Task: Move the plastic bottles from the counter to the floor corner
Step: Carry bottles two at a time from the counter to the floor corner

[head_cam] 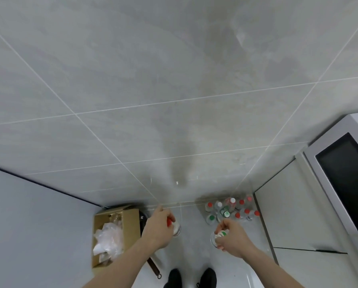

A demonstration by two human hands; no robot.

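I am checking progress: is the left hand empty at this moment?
No, the left hand grips a clear plastic bottle with a red cap above the floor.

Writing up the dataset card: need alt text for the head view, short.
A person looks down at both hands, each gripping a clear plastic bottle by its top: left hand on a red-capped bottle, right hand on a green-capped bottle. A cluster of bottles stands in the tiled floor corner; a cardboard box sits left.
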